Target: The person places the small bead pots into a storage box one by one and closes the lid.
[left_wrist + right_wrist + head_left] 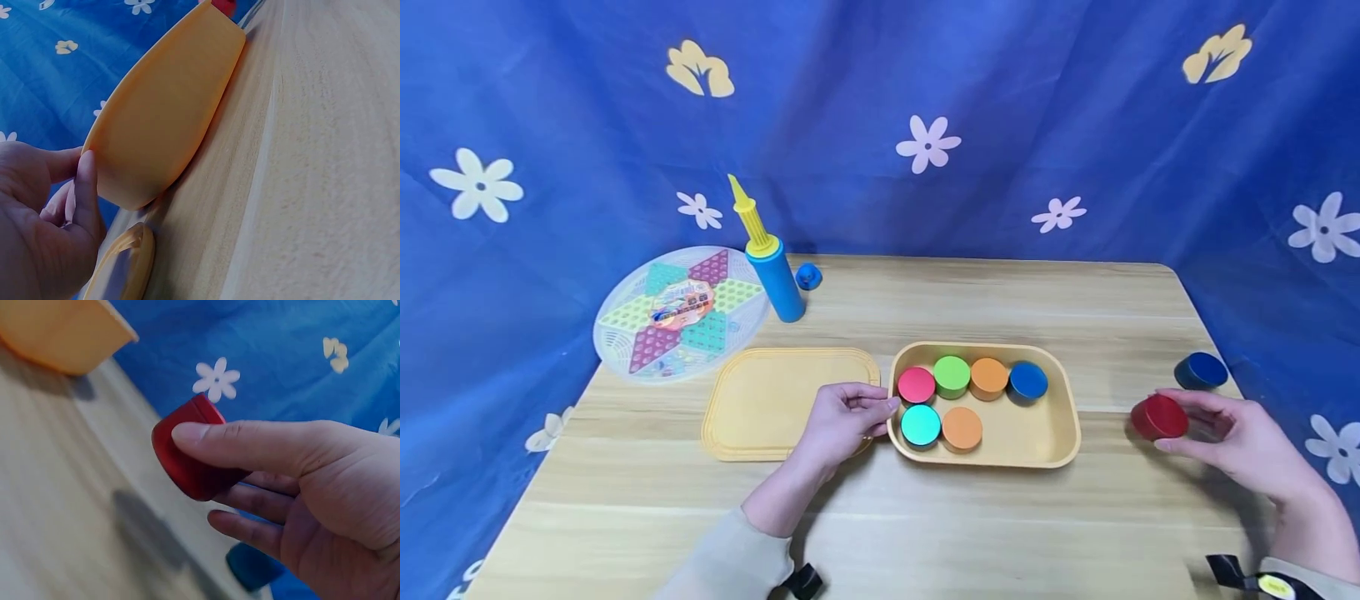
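Note:
My left hand (852, 419) pinches the left rim of a yellow box (1026, 454), thumb and finger at its edge in the left wrist view. Inside the box stand several small round tins: a pink tin (917, 385), a green tin (952, 377), a dark blue tin (1027, 382), a turquoise tin (921, 426) and orange ones (988, 378). To the right of the box, my right hand (1243, 437) holds a red tin (187, 453) between thumb and fingers, with a shadow on the table below. Just behind that hand sits another dark blue tin (1201, 370).
A flat yellow lid (790, 404) lies left of the box, partly under the left forearm. Farther back are a round Chinese checkers board (730, 325), an upright blue and yellow pump (784, 287) and a small blue piece (808, 276). Blue flowered cloth (850, 100) borders the table.

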`<state>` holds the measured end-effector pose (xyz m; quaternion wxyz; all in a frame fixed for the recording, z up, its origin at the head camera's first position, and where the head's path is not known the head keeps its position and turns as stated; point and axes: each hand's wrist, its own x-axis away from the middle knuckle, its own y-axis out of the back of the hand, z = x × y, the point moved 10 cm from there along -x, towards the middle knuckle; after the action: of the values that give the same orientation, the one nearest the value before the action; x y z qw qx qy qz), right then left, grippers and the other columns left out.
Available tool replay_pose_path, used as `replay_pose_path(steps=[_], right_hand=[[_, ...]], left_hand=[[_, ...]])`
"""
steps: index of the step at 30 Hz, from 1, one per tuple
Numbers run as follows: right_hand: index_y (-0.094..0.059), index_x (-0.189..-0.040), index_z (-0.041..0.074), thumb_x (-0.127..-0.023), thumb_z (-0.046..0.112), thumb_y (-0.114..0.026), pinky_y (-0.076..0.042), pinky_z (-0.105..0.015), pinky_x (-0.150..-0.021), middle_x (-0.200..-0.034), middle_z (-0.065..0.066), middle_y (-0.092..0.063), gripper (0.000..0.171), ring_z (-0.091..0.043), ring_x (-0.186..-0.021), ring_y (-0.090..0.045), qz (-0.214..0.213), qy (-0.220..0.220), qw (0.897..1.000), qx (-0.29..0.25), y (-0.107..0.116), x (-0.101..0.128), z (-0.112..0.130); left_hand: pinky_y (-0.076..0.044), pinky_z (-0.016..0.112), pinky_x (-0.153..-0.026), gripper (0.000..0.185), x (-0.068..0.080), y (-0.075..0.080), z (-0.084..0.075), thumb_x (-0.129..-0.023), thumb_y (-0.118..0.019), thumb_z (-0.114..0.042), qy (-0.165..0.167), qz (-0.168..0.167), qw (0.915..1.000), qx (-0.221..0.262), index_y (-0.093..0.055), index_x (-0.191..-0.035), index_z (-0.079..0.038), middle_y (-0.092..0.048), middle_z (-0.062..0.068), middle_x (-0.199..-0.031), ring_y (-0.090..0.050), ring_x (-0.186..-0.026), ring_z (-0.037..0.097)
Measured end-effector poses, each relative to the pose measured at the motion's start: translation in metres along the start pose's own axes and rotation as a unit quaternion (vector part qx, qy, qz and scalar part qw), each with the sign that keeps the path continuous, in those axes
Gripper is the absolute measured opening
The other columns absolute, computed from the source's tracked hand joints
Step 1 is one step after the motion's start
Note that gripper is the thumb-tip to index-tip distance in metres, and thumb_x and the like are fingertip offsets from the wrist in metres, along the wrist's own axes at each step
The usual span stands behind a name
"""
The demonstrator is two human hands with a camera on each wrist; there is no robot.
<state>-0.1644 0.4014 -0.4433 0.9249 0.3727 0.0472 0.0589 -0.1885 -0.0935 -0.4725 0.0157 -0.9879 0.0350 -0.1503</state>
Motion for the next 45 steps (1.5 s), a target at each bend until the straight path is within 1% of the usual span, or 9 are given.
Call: replay_pose_path(steps=[5,10,13,17,24,28,34,40,45], right_hand=[[-0.07,-0.133,0.001,-0.074,0.0,-0.096,-0.057,-0.011,-0.084,-0.12,0.006,-0.074,0.064,0.002,-0.104,-0.07,-0.007,0.053,0.998,-0.031,0.011,-0.009,0.032],[-0.069,-0.133,-0.002,-0.069,-0.012,-0.094,-0.058,-0.016,-0.088,-0.121,-0.001,-0.075,0.07,-0.007,-0.106,-0.073,0.012,0.1,0.992,-0.07,0.011,-0.02,0.067],[-0.068,-0.135,-0.001,-0.07,-0.013,-0.093,-0.056,-0.016,-0.093,-0.124,-0.003,-0.075,0.071,-0.009,-0.11,-0.072,0.033,0.122,0.989,-0.078,0.007,-0.028,0.089],[-0.069,-0.135,0.005,-0.071,-0.009,-0.094,-0.054,-0.015,-0.097,-0.127,-0.006,-0.074,0.07,-0.009,-0.114,-0.07,0.062,0.145,0.984,-0.085,-0.005,-0.038,0.115],[-0.069,-0.136,0.007,-0.075,-0.002,-0.095,-0.056,-0.019,-0.097,-0.125,-0.006,-0.074,0.067,-0.016,-0.113,-0.071,0.13,0.203,0.965,-0.103,-0.045,-0.049,0.15],[-0.07,-0.135,0.01,-0.08,0.006,-0.095,-0.058,-0.025,-0.097,-0.124,0.0,-0.075,0.061,-0.019,-0.111,-0.072,0.169,0.197,0.96,-0.108,-0.072,-0.057,0.157],[-0.068,-0.135,0.011,-0.082,0.018,-0.094,-0.059,-0.032,-0.099,-0.123,0.009,-0.073,0.059,-0.015,-0.112,-0.07,0.236,0.164,0.955,-0.078,-0.112,-0.065,0.162],[-0.068,-0.133,0.007,-0.081,0.01,-0.094,-0.06,-0.032,-0.097,-0.123,0.003,-0.07,0.058,-0.016,-0.11,-0.069,0.295,0.139,0.943,-0.065,-0.141,-0.066,0.166],[-0.068,-0.131,0.007,-0.081,0.01,-0.094,-0.06,-0.033,-0.098,-0.122,0.001,-0.067,0.056,-0.017,-0.11,-0.068,0.323,0.123,0.937,-0.05,-0.156,-0.063,0.163]], left_hand=[[-0.065,0.026,-0.067,0.022,-0.003,-0.003,0.004,-0.089,-0.085,0.0,0.001,0.001,1.0,0.0,-0.076,-0.107,0.008,-0.076,0.016,-0.09,-0.072,-0.072,0.015],[-0.065,0.025,-0.066,0.02,-0.003,-0.003,0.005,-0.089,-0.084,0.0,0.005,0.0,1.0,0.0,-0.076,-0.106,0.007,-0.076,0.015,-0.089,-0.071,-0.071,0.015],[-0.064,0.025,-0.065,0.02,-0.002,-0.002,0.004,-0.09,-0.084,0.0,0.006,-0.002,1.0,-0.001,-0.076,-0.106,0.007,-0.075,0.015,-0.089,-0.071,-0.07,0.015],[-0.064,0.025,-0.065,0.02,-0.001,0.0,0.004,-0.09,-0.084,-0.001,0.008,-0.007,0.9999,-0.003,-0.076,-0.107,0.007,-0.075,0.016,-0.089,-0.071,-0.07,0.015],[-0.065,0.026,-0.067,0.022,-0.001,0.0,0.005,-0.089,-0.085,-0.001,0.012,-0.004,0.9999,0.0,-0.076,-0.107,0.007,-0.075,0.016,-0.09,-0.072,-0.072,0.016],[-0.065,0.026,-0.065,0.021,-0.002,-0.001,0.004,-0.089,-0.085,-0.002,0.01,-0.005,0.9999,0.001,-0.076,-0.107,0.007,-0.074,0.016,-0.089,-0.071,-0.07,0.015],[-0.065,0.026,-0.066,0.021,-0.004,-0.001,0.004,-0.089,-0.085,0.0,0.01,-0.001,0.9999,0.003,-0.076,-0.106,0.007,-0.074,0.016,-0.088,-0.072,-0.07,0.015],[-0.065,0.026,-0.067,0.021,-0.005,-0.002,0.005,-0.089,-0.085,0.001,0.012,0.001,0.9999,0.008,-0.076,-0.106,0.008,-0.074,0.016,-0.088,-0.072,-0.07,0.015],[-0.065,0.025,-0.066,0.02,-0.005,-0.001,0.005,-0.089,-0.085,0.0,0.014,-0.001,0.9999,0.006,-0.076,-0.106,0.008,-0.074,0.016,-0.088,-0.071,-0.069,0.015]])
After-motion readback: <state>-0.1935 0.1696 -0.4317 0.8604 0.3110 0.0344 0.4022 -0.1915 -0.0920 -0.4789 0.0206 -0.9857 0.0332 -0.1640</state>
